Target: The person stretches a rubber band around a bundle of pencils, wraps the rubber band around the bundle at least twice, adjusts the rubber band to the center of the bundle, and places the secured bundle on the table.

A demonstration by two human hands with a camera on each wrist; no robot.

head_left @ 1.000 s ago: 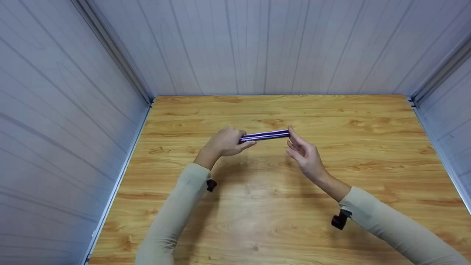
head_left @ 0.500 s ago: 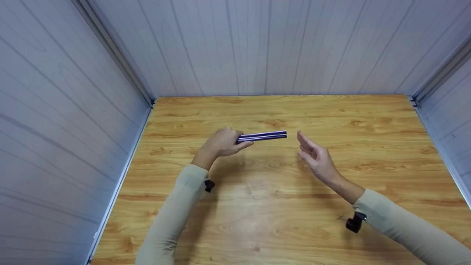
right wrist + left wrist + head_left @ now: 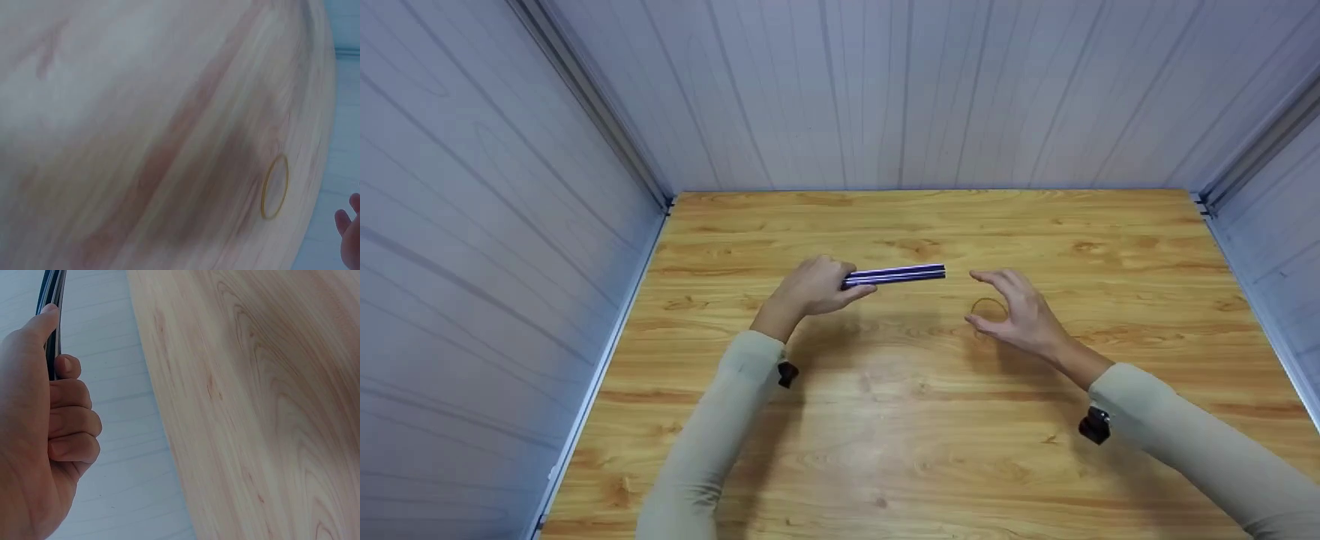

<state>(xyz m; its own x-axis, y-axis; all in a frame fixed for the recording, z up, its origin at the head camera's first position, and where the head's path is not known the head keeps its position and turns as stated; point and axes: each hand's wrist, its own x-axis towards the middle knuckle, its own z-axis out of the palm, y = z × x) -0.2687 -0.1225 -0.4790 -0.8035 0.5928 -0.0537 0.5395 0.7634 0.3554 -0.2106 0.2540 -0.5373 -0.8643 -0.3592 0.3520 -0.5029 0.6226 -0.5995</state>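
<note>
My left hand (image 3: 814, 289) grips one end of a small bundle of slim, shiny purple sticks (image 3: 898, 275), held above the table and pointing right. In the left wrist view the fingers of the left hand (image 3: 28, 416) are curled, with the thumb along the dark sticks (image 3: 53, 343). To the right of the bundle's free end, my right hand (image 3: 1027, 315) holds nothing, its thumb and fingers spread in a C. A thin yellow rubber band (image 3: 988, 299) shows in that gap. In the right wrist view the band (image 3: 263, 197) appears on the table, apart from the right hand (image 3: 351, 242).
The wood-grain table (image 3: 885, 420) is bounded by a pale panelled back wall (image 3: 870, 97), a left wall (image 3: 472, 262) and a right wall (image 3: 1275, 210). Small black cameras (image 3: 1095, 425) are worn at both cuffs.
My right hand has moved right, away from the sticks' free end, and its thumb and fingers have parted. The yellow band has come into view. My left hand has shifted only slightly.
</note>
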